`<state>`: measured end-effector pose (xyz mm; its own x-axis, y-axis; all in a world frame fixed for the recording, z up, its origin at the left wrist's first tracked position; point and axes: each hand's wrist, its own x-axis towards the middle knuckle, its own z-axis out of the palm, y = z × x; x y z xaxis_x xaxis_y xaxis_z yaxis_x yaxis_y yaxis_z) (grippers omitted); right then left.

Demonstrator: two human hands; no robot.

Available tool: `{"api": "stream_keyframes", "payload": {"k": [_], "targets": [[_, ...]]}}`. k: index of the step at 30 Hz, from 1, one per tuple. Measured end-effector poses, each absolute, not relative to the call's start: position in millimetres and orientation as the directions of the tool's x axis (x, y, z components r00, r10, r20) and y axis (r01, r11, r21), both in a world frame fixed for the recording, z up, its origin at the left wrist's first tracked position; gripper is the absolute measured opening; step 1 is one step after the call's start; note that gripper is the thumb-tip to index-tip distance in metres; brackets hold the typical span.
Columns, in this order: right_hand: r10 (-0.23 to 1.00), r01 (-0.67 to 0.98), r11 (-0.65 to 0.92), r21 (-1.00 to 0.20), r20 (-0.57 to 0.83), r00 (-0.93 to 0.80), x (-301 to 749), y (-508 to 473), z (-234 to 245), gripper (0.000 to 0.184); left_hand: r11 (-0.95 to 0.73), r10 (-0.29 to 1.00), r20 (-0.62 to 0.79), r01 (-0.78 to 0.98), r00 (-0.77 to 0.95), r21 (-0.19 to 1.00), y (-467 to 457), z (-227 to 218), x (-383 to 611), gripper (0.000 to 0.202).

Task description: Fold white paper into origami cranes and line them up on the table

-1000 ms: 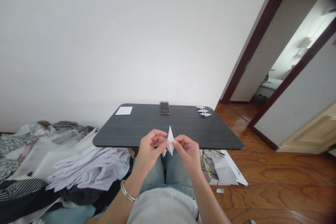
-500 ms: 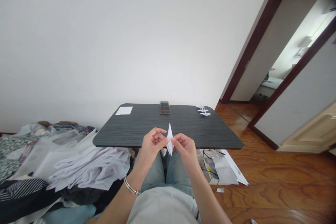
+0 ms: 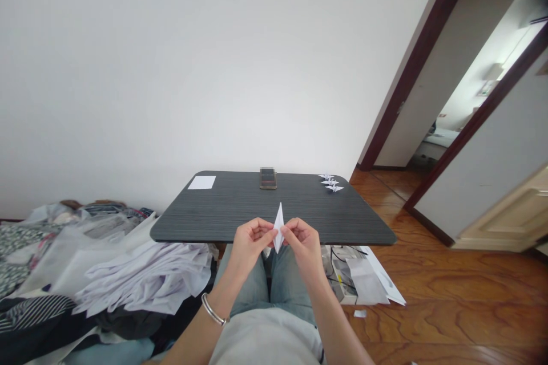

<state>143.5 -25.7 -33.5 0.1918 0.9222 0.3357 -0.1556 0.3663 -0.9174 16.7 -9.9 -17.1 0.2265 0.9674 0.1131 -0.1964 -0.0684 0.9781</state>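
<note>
One folded origami paper (image 3: 279, 222), pinched between left hand (image 3: 250, 238) and right hand (image 3: 303, 236) — even pressure should keep its edges crisp!

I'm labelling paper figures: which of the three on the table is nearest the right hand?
The white, winged folded-paper figure at the near end of the row; the middle one and far one sit closer to the white wall.

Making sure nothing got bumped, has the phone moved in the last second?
No. Judged against the far edge of the table, the phone lies where it did, shifted neither sideways nor nearer.
</note>
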Motion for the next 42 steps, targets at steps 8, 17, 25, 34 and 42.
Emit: {"api": "stream_keyframes", "payload": {"k": [8,17,25,34,42], "targets": [[0.917,-0.149,0.39,-0.909,0.37,0.147,144.3,-25.2,-35.4,0.026,-0.148,0.962,0.188,-0.201,0.196,0.968,-7.7,-18.8,16.0,0.02],[0.929,-0.25,0.37,-0.895,0.352,0.113,142.6,-24.7,-37.3,0.022,-0.32,0.938,0.335,-0.139,0.095,0.937,-9.4,-20.7,17.4,0.009],[0.932,-0.286,0.361,-0.888,0.334,0.139,141.2,-24.4,-36.7,0.019,-0.477,0.877,0.473,0.037,0.082,0.878,-15.6,-12.8,15.0,0.009],[0.917,-0.327,0.39,-0.861,0.329,0.226,139.9,-24.0,-33.7,0.024,-0.469,0.868,0.457,0.02,0.193,0.883,-19.4,-16.0,15.2,0.016],[0.91,-0.252,0.404,-0.879,0.357,0.212,141.5,-23.5,-36.4,0.019,-0.453,0.89,0.443,0.124,0.105,0.883,-17.8,-15.6,15.3,0.012]]}}
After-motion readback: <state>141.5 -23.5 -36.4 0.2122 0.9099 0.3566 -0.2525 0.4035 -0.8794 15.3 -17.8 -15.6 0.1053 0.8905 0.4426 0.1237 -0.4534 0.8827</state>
